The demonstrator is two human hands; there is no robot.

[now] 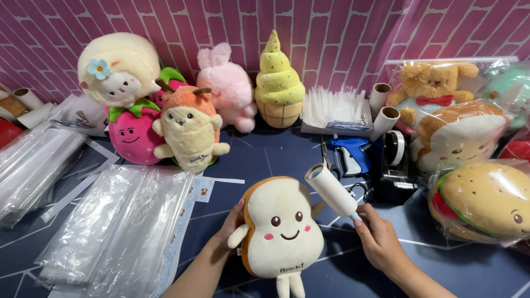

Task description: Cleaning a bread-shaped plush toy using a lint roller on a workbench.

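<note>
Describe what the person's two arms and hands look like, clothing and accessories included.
Both forearms are bare to the bottom edge of the picture, with no sleeves in view. The left hand and the right hand wear no gloves, and no rings, watch or bracelet show. The left hand's fingernails look pinkish, perhaps polished; the right hand's nails cannot be made out.

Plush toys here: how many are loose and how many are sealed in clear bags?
Loose plush toys: 6, namely bread slice, sheep, strawberry, orange-capped doll, pink bunny, ice-cream cone
Bagged plush toys: 4, namely bear, toast, burger, a partly hidden green one
Total: 10
</note>
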